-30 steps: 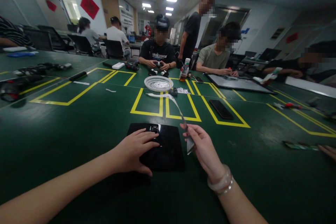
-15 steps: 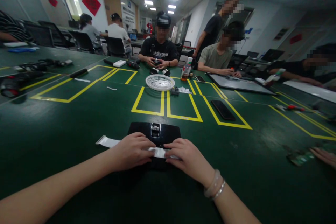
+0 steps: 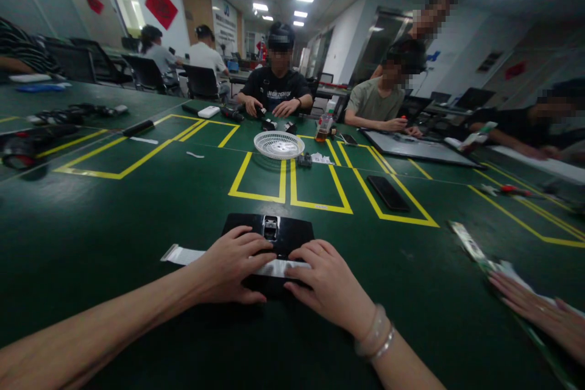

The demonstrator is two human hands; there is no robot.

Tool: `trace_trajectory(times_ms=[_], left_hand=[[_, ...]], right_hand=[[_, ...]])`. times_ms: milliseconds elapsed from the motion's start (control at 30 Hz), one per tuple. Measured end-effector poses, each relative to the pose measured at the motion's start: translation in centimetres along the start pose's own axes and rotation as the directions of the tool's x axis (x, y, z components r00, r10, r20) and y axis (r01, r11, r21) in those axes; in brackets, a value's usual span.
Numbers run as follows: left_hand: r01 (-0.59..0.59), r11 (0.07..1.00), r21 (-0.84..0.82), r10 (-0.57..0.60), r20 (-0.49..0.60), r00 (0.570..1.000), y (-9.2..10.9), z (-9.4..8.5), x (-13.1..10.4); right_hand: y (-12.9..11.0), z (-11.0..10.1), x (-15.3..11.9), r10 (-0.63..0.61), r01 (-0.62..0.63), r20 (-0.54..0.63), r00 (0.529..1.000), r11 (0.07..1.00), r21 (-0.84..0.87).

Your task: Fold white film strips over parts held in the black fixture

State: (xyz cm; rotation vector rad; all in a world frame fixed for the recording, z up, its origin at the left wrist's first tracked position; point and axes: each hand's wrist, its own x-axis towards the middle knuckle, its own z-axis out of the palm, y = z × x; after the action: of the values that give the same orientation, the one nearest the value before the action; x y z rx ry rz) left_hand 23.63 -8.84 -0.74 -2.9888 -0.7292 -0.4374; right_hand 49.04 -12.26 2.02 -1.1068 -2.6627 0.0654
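A glossy black panel (image 3: 292, 233) with a metal-lined slot near its far edge lies on the green table in front of me. Across it runs a flat silvery-white ribbon strip (image 3: 185, 255), whose connector end sticks out to the left beyond the panel. My left hand (image 3: 237, 265) rests on the strip and panel with its fingers spread. On the right part of the strip, my right hand (image 3: 320, 274) lies with fingers apart, pressing it against the panel.
Beyond the panel stand a white basket (image 3: 278, 145) and a bottle (image 3: 323, 128). A black phone (image 3: 388, 192) lies right of centre. At the right edge, another person's hand (image 3: 534, 308) touches a long circuit board (image 3: 470, 244). Cables and tools lie far left.
My left hand has its fingers more spread, and the strip's left end has shifted slightly left and nearer. At the right, another person's hand and a long board have come further into view.
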Motion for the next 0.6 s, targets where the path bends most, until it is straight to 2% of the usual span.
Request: trace_trajectory(times_ms=[100, 300, 467, 600], left_hand=[[0.134, 0.991, 0.008, -0.134, 0.045, 0.99, -0.1, -0.1, -0.1], [0.192, 0.979, -0.07, -0.182, 0.124, 0.975, -0.7, -0.4, -0.1], [0.193, 0.975, -0.108, -0.183, 0.096, 0.978, -1.1, -1.5, -0.1], [0.274, 0.961, -0.044, -0.274, 0.004, 0.962, -3.2, -3.5, -0.9]], right_hand=[[0.4, 0.2, -0.1, -0.008, 0.011, -0.096, 0.995, 1.0, 0.021], [1.3, -0.1, -0.2, 0.027, -0.018, -0.258, 0.966, 0.999, 0.04], [1.7, -0.4, -0.3, 0.045, -0.03, -0.332, 0.942, 0.998, 0.05], [2.0, -0.4, -0.4, 0.059, -0.042, -0.366, 0.929, 0.998, 0.054]])
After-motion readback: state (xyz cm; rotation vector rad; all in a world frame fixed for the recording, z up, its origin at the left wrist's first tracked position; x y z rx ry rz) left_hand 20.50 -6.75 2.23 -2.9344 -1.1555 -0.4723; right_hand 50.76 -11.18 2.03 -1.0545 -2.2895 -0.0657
